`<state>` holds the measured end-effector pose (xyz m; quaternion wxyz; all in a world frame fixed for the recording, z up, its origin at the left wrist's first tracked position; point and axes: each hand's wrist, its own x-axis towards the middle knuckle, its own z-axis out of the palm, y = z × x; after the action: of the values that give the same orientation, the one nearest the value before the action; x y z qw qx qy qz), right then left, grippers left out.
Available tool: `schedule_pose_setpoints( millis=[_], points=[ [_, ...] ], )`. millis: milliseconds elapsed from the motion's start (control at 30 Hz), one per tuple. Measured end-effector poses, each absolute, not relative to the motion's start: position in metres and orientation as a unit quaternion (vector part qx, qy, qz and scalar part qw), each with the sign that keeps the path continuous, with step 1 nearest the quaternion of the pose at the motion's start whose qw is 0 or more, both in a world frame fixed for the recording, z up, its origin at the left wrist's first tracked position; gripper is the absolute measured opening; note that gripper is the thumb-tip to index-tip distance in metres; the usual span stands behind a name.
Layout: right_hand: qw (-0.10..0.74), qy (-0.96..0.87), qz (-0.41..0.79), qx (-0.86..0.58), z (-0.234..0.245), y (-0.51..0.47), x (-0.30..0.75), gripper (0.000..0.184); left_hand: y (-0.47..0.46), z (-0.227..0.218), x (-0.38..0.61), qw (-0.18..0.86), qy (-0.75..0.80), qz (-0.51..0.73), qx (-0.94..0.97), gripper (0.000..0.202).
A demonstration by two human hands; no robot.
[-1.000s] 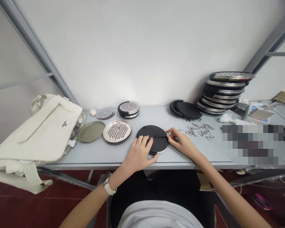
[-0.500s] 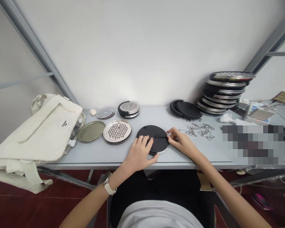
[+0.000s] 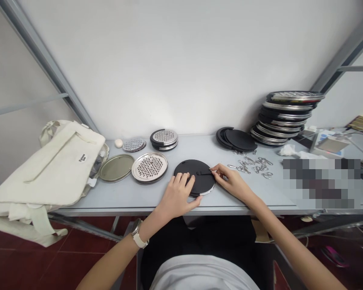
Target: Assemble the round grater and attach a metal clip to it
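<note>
A flat black disc (image 3: 204, 169) with a silver lower rim lies on the table in front of me. My left hand (image 3: 179, 191) holds it at the left, fingertips on its top and thumb by the near rim. At the disc's right edge, by the end of a short slot, my right hand (image 3: 225, 179) is closed in a pinch. A small metal clip sits between those fingers, mostly hidden by them. Several loose metal clips (image 3: 249, 163) are scattered to the right. A silver round grater plate (image 3: 149, 166) lies left of the disc, beside an olive-coloured round plate (image 3: 116, 167).
At the back right stands a tall stack of round graters (image 3: 286, 117), with black round parts (image 3: 237, 139) beside it. Smaller grater discs (image 3: 164, 137) lie near the wall. A cream bag (image 3: 53, 173) covers the table's left end. White boxes (image 3: 329, 143) stand far right.
My right fingers have shifted slightly left at the disc's edge, and the metal loop seen there before is now mostly covered. My left hand has barely moved.
</note>
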<state>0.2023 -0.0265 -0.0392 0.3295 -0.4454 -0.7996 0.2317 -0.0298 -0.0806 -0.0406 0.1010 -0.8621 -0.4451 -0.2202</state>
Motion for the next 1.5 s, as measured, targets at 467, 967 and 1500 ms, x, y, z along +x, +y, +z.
schedule_pose_setpoints(
  millis=[467, 967, 1500],
  points=[
    [0.333, -0.800, 0.223, -0.446, -0.0375, -0.0266, 0.2009, 0.019, -0.0808, -0.0398, -0.0294, 0.099, -0.449, -0.215, -0.862, 0.056],
    [0.318, -0.787, 0.254, -0.464, -0.0396, -0.0273, 0.1993, 0.021, -0.0810, -0.0404, -0.0296, 0.098, -0.445, -0.227, -0.861, 0.054],
    [0.317, -0.794, 0.253, -0.453, -0.0453, -0.0248, 0.2010, 0.020, -0.0811, -0.0401, -0.0293, 0.097, -0.446, -0.224, -0.861, 0.054]
  ],
)
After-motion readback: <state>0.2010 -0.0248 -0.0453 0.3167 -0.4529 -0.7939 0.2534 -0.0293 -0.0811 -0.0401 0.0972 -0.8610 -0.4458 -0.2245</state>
